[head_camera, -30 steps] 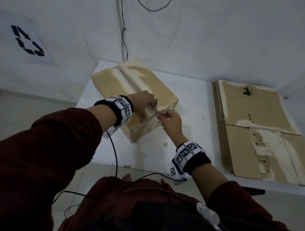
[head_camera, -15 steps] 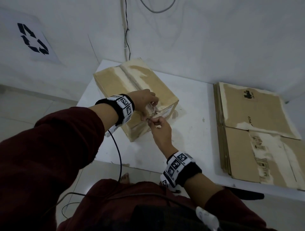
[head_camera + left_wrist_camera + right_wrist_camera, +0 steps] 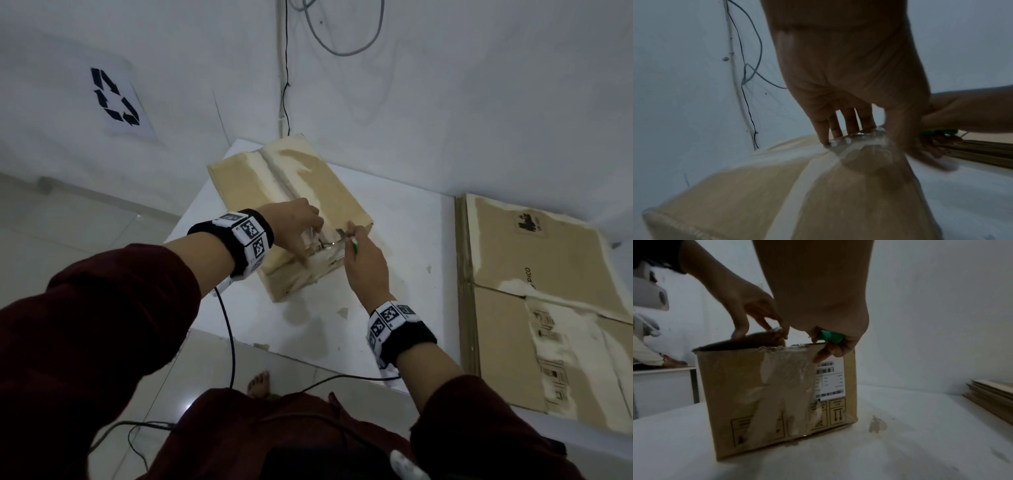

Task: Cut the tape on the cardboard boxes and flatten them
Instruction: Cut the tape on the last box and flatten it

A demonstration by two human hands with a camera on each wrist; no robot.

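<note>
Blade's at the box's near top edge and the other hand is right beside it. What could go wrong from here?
1. The left hand pinches the clear tape right beside the green-handled cutter in the right hand; a slip could likely nick the fingers.
2. The box stands loose on the white table, so pulling may shift it.
3. Tape running down the front may keep the flaps shut.

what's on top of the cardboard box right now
On the cardboard box, the left hand holds clear tape at the near edge, beside the right hand gripping a green-handled cutter. The inside is hidden; the flaps are closed.
</note>
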